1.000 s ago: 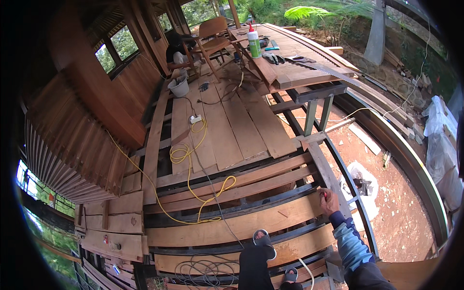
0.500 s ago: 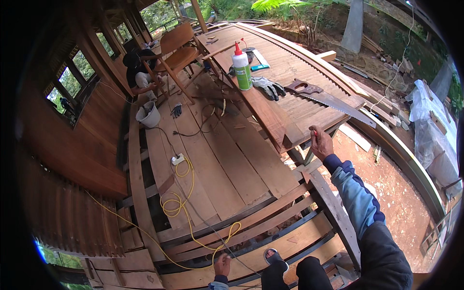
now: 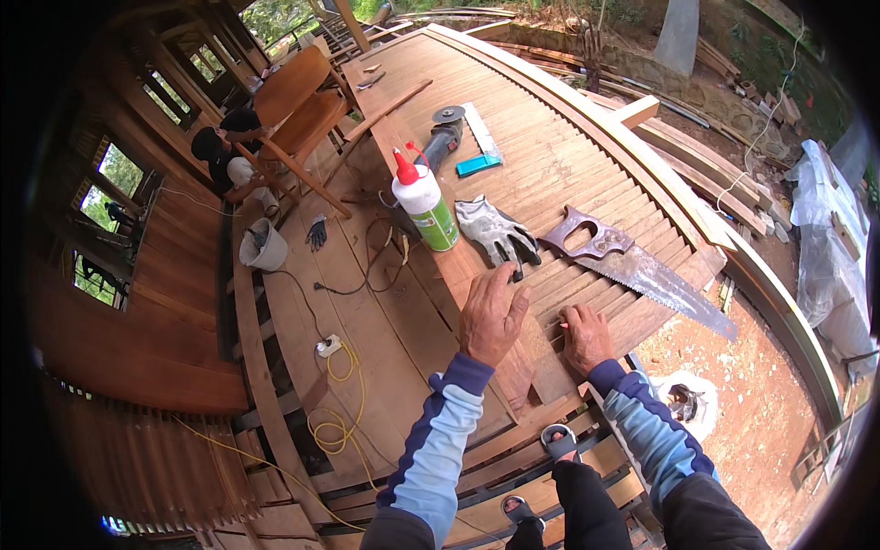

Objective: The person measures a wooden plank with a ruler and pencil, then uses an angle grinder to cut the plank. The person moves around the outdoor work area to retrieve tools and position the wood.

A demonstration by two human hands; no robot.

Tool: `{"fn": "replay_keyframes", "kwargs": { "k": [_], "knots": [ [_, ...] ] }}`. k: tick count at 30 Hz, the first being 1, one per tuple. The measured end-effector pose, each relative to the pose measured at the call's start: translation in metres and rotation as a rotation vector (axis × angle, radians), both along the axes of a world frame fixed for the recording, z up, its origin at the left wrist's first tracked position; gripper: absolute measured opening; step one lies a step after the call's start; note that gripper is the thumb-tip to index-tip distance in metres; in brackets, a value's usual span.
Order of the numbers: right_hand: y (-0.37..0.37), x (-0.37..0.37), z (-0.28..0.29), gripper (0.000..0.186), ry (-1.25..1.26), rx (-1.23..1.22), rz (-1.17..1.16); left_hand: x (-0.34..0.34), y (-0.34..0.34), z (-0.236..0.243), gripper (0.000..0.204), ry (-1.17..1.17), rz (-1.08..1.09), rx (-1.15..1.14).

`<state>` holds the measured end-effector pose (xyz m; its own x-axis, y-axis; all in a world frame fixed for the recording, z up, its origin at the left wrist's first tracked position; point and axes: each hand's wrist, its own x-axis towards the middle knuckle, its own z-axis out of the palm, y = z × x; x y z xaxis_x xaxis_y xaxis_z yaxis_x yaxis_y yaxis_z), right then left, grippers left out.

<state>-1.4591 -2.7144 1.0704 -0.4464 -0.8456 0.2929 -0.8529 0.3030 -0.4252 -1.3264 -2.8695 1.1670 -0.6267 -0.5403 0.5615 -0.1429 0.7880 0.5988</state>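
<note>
My left hand (image 3: 493, 316) reaches over the red-brown board (image 3: 449, 278) along the workbench edge, fingers apart and empty, just below a grey-and-black glove (image 3: 495, 234). My right hand (image 3: 587, 339), closed on a small red object (image 3: 565, 325), rests at the slatted top's (image 3: 541, 156) near end. Beside them stand a white-and-green bottle (image 3: 431, 220) with a red cap and a handsaw (image 3: 655, 280) with a wooden handle. Behind the bottle lie an angle grinder (image 3: 438, 142) and a square tool (image 3: 477, 162) with a teal stock.
A person (image 3: 234, 165) works beside a wooden chair (image 3: 293, 101) at left. On the plank floor (image 3: 348, 367) are a bucket (image 3: 263, 243), dark cords, a power strip (image 3: 328, 346) and yellow cable. Gaps between joists open near my feet; a white sack (image 3: 692, 399) lies below right.
I have moved closer to the workbench. My left hand has risen from low in the view to the board's edge; my right hand, still on the red object, has come onto the bench end.
</note>
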Motion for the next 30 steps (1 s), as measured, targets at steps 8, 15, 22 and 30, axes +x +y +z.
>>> {"fn": "replay_keyframes", "kwargs": {
  "k": [8,15,22,30],
  "knots": [
    [-0.006,0.003,-0.001,0.032,-0.161,-0.005,0.036,-0.196,-0.222,-0.068,0.058,-0.49,0.472,-0.051],
    [-0.01,-0.008,0.015,0.035,-0.215,0.026,0.046,-0.22,-0.297,-0.096,0.058,-0.891,0.461,0.044],
    [-0.016,-0.007,0.029,0.033,-0.256,0.068,0.026,-0.212,-0.307,-0.095,0.045,-0.949,0.267,-0.27],
    [-0.01,-0.002,0.019,0.028,-0.223,0.055,0.034,-0.226,-0.217,-0.052,0.043,-0.645,0.019,-0.133]
  ]
}}
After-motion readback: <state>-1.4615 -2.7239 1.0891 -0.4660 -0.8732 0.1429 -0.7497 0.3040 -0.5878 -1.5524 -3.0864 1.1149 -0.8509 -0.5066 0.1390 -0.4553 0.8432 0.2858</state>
